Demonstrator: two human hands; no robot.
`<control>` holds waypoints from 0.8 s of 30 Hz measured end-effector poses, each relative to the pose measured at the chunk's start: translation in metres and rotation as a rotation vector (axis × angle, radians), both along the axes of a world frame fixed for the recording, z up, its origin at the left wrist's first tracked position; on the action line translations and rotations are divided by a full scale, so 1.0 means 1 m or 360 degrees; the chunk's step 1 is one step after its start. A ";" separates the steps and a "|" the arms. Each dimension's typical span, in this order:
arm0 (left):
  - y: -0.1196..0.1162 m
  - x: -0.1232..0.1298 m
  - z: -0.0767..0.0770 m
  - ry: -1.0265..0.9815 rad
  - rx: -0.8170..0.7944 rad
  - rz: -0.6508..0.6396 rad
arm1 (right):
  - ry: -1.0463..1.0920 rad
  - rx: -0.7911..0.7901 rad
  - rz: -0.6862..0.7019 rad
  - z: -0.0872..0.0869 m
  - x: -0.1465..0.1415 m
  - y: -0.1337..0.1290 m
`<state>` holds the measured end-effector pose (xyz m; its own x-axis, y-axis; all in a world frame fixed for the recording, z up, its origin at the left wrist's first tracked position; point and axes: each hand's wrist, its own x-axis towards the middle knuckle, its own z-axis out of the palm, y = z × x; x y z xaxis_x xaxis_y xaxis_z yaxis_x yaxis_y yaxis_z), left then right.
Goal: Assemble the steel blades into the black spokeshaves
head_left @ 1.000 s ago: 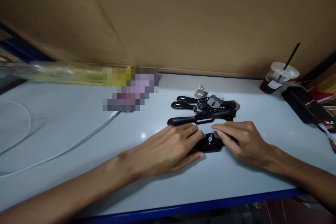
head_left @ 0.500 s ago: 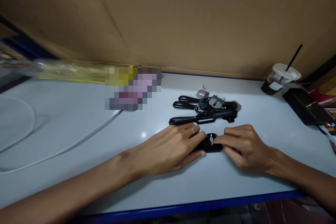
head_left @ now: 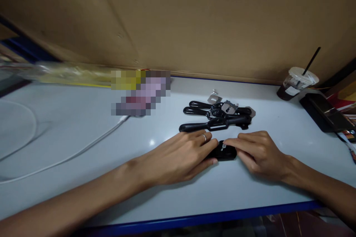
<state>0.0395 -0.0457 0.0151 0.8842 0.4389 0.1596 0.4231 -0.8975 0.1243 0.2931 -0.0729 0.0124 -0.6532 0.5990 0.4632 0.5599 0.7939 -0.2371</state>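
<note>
My left hand [head_left: 191,155], a ring on one finger, is closed on a small black tool piece [head_left: 229,153] held against the tabletop. Much of that piece is hidden under the fingers. A silver wing nut [head_left: 224,147] stands on top of it. My right hand [head_left: 260,155] has its index fingertip on the wing nut, with the other fingers curled in and the thumb by the piece's right end. Just beyond lie several black spokeshaves [head_left: 217,122] in a loose pile, with a flat metal blade [head_left: 229,107] resting on them and another blade [head_left: 214,99] behind.
A lidded plastic cup [head_left: 296,83] with a black straw stands at the back right, beside a dark box-like object [head_left: 322,113]. A blurred-out phone-like object [head_left: 147,94] with a white cable [head_left: 91,148] lies at the back left. Cardboard [head_left: 194,26] walls the table's rear.
The wing nut has turned to a slanted position, and my right index fingertip has shifted to its upper side. My left hand and the black piece have stayed in place.
</note>
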 end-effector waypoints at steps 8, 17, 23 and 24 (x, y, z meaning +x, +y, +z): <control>0.000 0.001 0.000 -0.0002 0.0004 -0.0012 | 0.0153 -0.0035 0.0065 0.000 -0.002 -0.002; 0.001 0.000 -0.002 0.0022 -0.0025 0.0007 | -0.0024 -0.0088 -0.0158 -0.004 0.003 0.003; 0.001 -0.001 -0.004 0.0007 -0.0018 -0.0011 | -0.0080 -0.0067 -0.0123 -0.004 0.003 0.002; 0.001 0.000 -0.004 -0.0001 -0.0021 -0.0014 | -0.0073 -0.0064 -0.0114 -0.004 0.002 0.002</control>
<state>0.0390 -0.0445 0.0115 0.8882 0.4329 0.1541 0.4149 -0.8996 0.1363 0.2953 -0.0714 0.0081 -0.6280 0.6623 0.4086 0.6257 0.7419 -0.2408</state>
